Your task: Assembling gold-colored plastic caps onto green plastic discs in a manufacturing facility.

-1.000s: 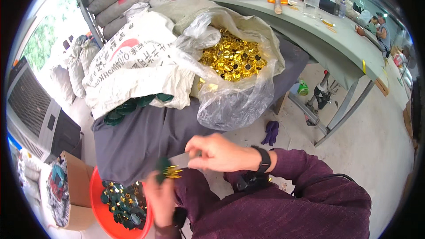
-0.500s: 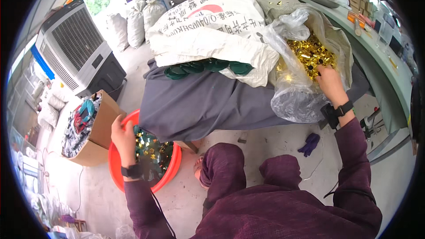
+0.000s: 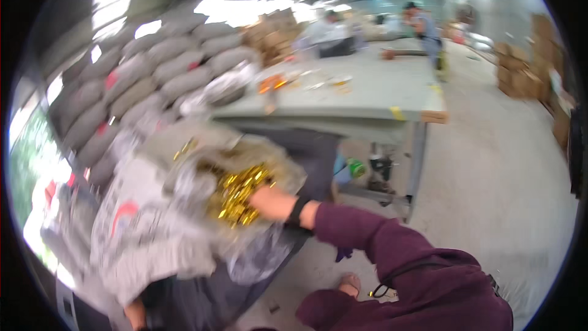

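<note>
My right hand (image 3: 268,202) reaches into a clear plastic bag (image 3: 260,256) of shiny gold pieces (image 3: 239,193); its fingers are smeared by motion and partly sunk among them, so their grip does not show. The plastic bag sits inside an open woven sack. At the lower left, my left hand (image 3: 135,314) shows only in part, at the edge of a white printed sack (image 3: 144,233). That hand's fingers are hidden by the sack's cloth. Both sacks rest on a surface covered with dark grey cloth (image 3: 315,150).
A long pale table (image 3: 361,86) stands beyond the sacks, with orange items (image 3: 272,83) on it. Stacked filled sacks (image 3: 153,64) rise at the left. Cardboard boxes (image 3: 520,70) stand at the right; another person (image 3: 422,27) is at the table's far end.
My view has swung to the right and up, blurring the picture. My left hand has left the red tub for the white sack's edge. My right hand remains at the gold pieces.
</note>
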{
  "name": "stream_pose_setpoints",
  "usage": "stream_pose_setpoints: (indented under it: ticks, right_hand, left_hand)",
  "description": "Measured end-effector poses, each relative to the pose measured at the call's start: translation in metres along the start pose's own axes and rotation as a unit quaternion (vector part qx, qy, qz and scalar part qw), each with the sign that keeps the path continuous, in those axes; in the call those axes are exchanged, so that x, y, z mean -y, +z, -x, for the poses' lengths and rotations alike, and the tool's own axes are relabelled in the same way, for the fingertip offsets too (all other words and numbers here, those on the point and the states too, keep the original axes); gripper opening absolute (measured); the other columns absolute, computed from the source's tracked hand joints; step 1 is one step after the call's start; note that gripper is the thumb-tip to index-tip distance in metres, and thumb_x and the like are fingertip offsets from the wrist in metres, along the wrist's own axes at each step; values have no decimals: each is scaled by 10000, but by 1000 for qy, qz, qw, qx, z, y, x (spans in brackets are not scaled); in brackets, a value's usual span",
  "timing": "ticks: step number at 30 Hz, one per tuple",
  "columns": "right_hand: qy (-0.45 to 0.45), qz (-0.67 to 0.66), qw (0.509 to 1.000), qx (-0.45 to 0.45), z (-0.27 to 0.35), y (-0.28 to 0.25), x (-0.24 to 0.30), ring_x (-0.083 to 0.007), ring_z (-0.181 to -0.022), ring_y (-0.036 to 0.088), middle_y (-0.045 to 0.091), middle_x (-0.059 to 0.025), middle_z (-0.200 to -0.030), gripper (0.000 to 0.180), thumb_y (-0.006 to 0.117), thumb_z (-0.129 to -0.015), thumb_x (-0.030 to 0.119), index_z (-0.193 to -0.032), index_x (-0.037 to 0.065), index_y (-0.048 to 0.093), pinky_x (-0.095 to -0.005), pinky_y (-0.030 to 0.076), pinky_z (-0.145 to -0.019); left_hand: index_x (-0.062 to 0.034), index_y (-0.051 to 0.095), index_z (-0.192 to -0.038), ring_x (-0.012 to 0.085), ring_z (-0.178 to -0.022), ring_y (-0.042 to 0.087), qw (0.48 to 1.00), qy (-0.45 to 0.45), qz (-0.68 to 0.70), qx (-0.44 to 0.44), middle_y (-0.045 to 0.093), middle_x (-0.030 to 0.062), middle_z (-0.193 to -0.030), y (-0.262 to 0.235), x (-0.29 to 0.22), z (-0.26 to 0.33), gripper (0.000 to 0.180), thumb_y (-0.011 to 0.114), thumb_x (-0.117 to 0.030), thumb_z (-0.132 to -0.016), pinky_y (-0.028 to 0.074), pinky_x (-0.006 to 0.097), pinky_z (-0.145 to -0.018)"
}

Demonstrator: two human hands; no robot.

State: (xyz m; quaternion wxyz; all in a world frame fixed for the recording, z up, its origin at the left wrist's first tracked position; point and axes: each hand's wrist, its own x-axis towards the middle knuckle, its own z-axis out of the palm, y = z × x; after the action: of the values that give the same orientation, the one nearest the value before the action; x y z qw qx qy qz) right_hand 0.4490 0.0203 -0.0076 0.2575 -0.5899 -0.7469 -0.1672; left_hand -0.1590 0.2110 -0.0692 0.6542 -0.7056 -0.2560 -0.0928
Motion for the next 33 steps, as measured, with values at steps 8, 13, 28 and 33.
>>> stream_pose_setpoints:
  ticks: [8, 13, 28, 33]
  right_hand:
    - [62, 53, 997, 1, 7, -19, -19, -344, -707, 652, 643, -188, -709, 73, 596, -681, 54, -688, 18, 660, -424, 522, -609]
    - [68, 39, 997, -18, 11, -17, -23, -354, -690, 648, 633, -196, -695, 84, 587, -682, 47, -697, -8, 650, -432, 518, -591]
    - [63, -157, 972, -167, 15, -48, 13, -301, -736, 576, 556, -128, -811, 204, 643, -749, 129, -872, -1, 545, -410, 445, -642]
    - [76, -334, 922, -178, 32, -79, 53, -296, -738, 550, 547, -131, -811, 266, 671, -740, 178, -907, -8, 578, -383, 444, -670]
  left_hand:
    - [25, 633, -1022, 385, -858, 606, 919, -181, 298, 186, 639, 248, -943, 30, -36, -49, 396, 563, -327, -855, 466, 434, -748]
    - [52, 620, -1038, 459, -928, 600, 806, -252, 425, 327, 625, 305, -985, -83, -22, -121, 587, 530, -501, -864, 466, 470, -826]
    - [68, 622, -1023, 327, -804, 634, 580, -432, 625, 293, 664, 193, -873, -85, -17, -103, 379, 717, -153, -730, 510, 387, -717]
    - [88, 610, -1001, 235, -734, 594, 451, -488, 717, 211, 628, 124, -874, -144, -7, -131, 272, 662, 26, -742, 495, 319, -626]
